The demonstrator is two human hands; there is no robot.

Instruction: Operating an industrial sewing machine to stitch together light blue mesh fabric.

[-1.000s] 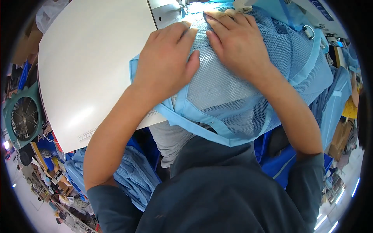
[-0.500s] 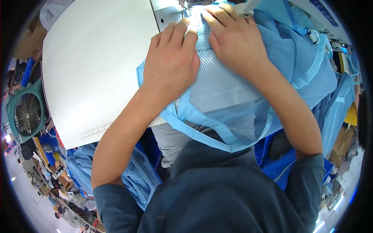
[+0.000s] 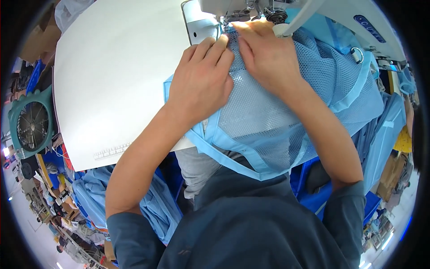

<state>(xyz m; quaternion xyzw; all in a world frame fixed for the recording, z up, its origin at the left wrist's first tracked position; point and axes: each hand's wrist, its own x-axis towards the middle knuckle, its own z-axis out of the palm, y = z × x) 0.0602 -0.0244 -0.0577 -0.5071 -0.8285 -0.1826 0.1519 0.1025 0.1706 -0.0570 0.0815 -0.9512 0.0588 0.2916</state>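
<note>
A light-blue mesh fabric piece (image 3: 255, 105) with smooth blue bound edges lies under both my hands and hangs over the table's front edge toward my lap. Its upper edge runs to the lit needle area of a white sewing machine (image 3: 226, 22). My left hand (image 3: 201, 74) is closed on the mesh just left of and below the presser foot, fingers bent, thumb tucked out of sight. Lying flatter, my right hand (image 3: 271, 56) presses on the mesh right of the needle, thumb held apart; its fingertips are partly hidden beneath the machine head. A metal ring (image 3: 357, 55) sits on a blue strap at the right.
The white tabletop (image 3: 112, 80) spreads left, with a printed ruler strip (image 3: 112, 151) near its front edge. A green fan (image 3: 32, 125) stands farther left. Blue cloth (image 3: 156, 208) hangs below the table; more folded blue fabric (image 3: 385, 139) is at the right.
The view has shifted, so more of the machine head shows at the top. Both hands stay on the mesh near the needle, the right one's fingers now further under the machine head.
</note>
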